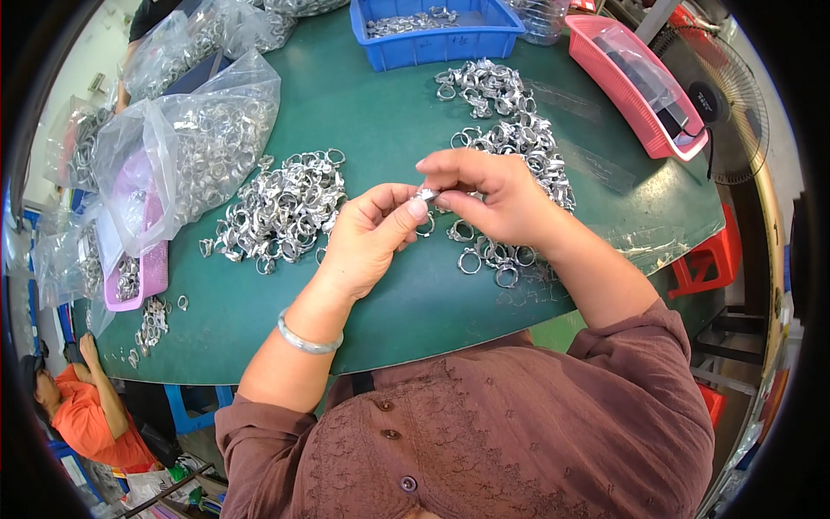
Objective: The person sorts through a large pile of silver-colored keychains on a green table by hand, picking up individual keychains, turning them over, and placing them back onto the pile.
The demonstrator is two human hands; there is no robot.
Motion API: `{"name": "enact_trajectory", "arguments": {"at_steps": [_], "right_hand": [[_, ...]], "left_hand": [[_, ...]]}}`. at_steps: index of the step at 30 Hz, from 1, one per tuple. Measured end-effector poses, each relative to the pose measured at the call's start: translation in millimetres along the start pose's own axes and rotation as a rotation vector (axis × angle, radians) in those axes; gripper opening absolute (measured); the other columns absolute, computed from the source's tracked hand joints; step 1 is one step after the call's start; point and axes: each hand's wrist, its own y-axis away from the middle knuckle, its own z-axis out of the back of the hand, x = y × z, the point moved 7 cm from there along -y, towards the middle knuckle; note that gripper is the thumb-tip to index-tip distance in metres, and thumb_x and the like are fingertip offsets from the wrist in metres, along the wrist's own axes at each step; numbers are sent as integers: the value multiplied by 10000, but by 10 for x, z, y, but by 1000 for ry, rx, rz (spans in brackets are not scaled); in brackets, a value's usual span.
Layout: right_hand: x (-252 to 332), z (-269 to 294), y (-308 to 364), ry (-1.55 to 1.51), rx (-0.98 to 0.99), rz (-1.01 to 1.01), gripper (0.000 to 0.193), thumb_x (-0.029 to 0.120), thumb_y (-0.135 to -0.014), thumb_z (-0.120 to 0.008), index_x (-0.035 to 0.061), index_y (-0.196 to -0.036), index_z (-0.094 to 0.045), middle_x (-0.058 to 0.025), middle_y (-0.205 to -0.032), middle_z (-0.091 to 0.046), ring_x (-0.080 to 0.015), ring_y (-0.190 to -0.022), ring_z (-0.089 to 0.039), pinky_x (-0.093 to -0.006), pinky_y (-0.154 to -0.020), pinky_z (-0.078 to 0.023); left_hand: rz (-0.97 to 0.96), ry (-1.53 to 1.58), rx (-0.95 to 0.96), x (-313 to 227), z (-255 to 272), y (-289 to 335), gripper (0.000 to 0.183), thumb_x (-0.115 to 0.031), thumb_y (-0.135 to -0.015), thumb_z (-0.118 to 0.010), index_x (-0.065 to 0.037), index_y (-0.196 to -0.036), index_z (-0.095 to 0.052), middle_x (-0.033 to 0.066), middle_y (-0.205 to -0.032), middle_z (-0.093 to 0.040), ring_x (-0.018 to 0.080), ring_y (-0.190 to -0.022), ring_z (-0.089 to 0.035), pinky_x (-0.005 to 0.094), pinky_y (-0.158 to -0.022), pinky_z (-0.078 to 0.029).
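My left hand (367, 238) and my right hand (493, 195) meet above a green table (380, 112). Together they pinch one small silver metal clamp ring (425, 195) between thumb and fingertips. A silver bangle (307, 339) sits on my left wrist. A heap of the same metal rings (281, 208) lies just left of my left hand. Under and behind my right hand, more rings (519, 143) spread across a clear plastic sheet.
Clear bags full of rings (203, 143) and a pink tray (138, 277) crowd the left side. A blue bin (437, 39) stands at the back, a pink basket (635, 82) at the right, with a fan (718, 104) beyond. A person in orange (82, 411) sits lower left.
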Motion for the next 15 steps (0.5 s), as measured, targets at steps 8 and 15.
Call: {"name": "enact_trajectory", "arguments": {"at_steps": [8,15], "right_hand": [[23,48,-5,56,-144,116,348,-55,-747,-589,39,-1081,-571,-118,-1004,-606,-226,-872,-613,-303,-788,-493],[-5,-89,14,670,128,230,353,160,-664,-710,34,-974,-594,-98,-1071,-542,-305,-1012,-479,-412,-872,-358]], "left_hand": [[-443,-346,-111,-217,-11,59,297,-21,-777,-662,15,-1056,-566,6,-856,-569,64,-753,-529,198,-656,-452],[-454,-274,-52,-221,-15,48,325,42,-801,-603,-7,-1114,-531,24,-971,-570,69,-837,-524,201,-743,-440]]}}
